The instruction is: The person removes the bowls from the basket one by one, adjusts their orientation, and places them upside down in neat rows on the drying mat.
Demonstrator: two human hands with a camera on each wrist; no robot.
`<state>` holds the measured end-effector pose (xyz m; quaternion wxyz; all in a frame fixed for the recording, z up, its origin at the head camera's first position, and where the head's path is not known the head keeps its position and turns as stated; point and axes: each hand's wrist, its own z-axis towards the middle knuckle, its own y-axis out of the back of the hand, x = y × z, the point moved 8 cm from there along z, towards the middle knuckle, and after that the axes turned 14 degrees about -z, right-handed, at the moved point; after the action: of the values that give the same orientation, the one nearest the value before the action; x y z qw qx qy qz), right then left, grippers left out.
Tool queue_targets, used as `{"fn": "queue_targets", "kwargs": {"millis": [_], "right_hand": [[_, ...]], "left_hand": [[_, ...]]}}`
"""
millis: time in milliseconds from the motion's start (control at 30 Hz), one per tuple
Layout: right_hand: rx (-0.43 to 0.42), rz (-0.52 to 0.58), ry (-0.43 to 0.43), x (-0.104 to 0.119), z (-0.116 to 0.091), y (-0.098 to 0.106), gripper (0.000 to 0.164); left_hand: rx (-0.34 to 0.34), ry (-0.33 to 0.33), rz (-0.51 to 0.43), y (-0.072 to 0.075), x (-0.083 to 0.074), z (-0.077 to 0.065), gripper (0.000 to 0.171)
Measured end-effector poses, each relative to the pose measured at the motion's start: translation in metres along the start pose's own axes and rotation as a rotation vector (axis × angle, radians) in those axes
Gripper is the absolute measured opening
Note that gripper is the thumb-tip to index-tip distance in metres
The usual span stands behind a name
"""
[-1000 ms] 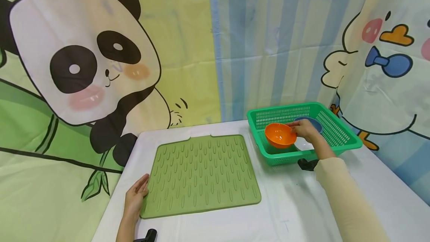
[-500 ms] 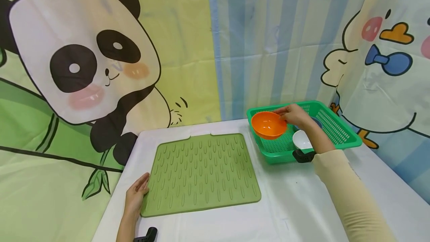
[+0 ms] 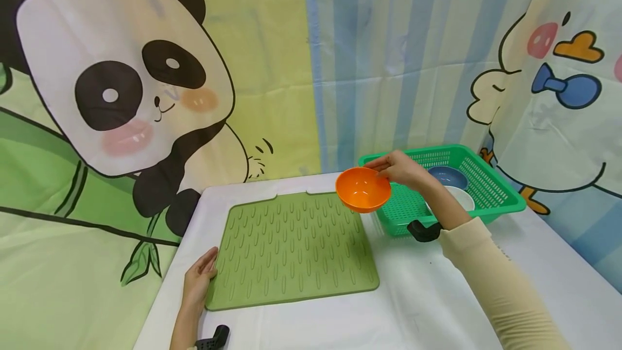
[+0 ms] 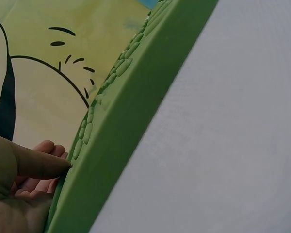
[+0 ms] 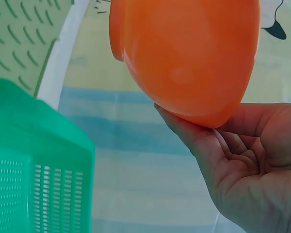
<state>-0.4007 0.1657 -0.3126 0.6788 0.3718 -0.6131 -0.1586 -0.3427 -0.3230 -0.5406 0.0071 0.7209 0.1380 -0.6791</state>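
Observation:
My right hand (image 3: pixel 400 169) pinches the rim of an orange bowl (image 3: pixel 363 190), held tilted with its inside facing me over the right back corner of the mat. In the right wrist view, the orange bowl's rounded outside (image 5: pixel 184 53) shows, with thumb and fingers at its edge. A green ridged mat (image 3: pixel 291 253) lies on the white table. My left hand (image 3: pixel 198 277) holds its left edge near the front corner; the left wrist view shows the thumb against the mat's edge (image 4: pixel 121 131) and the fingers partly hidden behind it.
A green slotted basket (image 3: pixel 498 193) stands at the back right. Inside are a blue bowl (image 3: pixel 449 175) and a white bowl (image 3: pixel 459 197), the latter partly covered by my right forearm. Printed curtains (image 3: pixel 369 69) rise behind the table.
My right hand has lifted the orange bowl out of the basket and carried it left to the mat's back corner. The left hand stays at the mat's edge.

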Motion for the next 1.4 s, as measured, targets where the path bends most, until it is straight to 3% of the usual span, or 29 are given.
{"fn": "queue_targets", "kwargs": {"millis": [233,333,400,533,700,767,833,933,1067,1267,1400], "right_hand": [[0.032,0.017,-0.016,0.007,-0.001,-0.011,0.036],[0.039,0.020,-0.014,0.011,-0.001,-0.012,0.035],[0.042,0.022,-0.019,0.013,0.000,-0.012,0.035],[0.044,0.019,-0.016,0.017,-0.001,-0.012,0.036],[0.060,0.021,-0.010,0.022,-0.003,-0.015,0.035],[0.063,0.019,-0.012,0.024,-0.004,-0.016,0.034],[0.060,0.015,-0.013,0.026,-0.005,-0.016,0.034],[0.052,0.007,-0.010,0.028,-0.006,-0.016,0.034],[0.055,0.004,0.001,0.030,-0.009,-0.017,0.034],[0.070,0.011,0.012,0.032,-0.012,-0.020,0.036],[0.061,0.016,0.018,0.032,-0.014,-0.018,0.036]], "left_hand": [[-0.017,0.008,0.066,0.002,-0.003,0.005,0.045],[-0.007,-0.022,0.210,-0.008,-0.020,0.005,0.043],[0.014,-0.076,0.348,-0.024,-0.038,0.002,0.045],[0.177,-0.248,0.507,-0.089,-0.089,-0.014,0.057],[0.450,-0.558,0.468,-0.188,-0.147,-0.059,0.088],[0.537,-0.624,0.421,-0.222,-0.159,-0.076,0.102],[0.596,-0.641,0.395,-0.250,-0.167,-0.090,0.112],[0.643,-0.607,0.358,-0.280,-0.171,-0.101,0.117],[0.684,-0.543,0.283,-0.302,-0.160,-0.100,0.116],[0.736,-0.504,0.170,-0.313,-0.125,-0.082,0.115],[0.737,-0.478,0.126,-0.317,-0.119,-0.081,0.113]]}}
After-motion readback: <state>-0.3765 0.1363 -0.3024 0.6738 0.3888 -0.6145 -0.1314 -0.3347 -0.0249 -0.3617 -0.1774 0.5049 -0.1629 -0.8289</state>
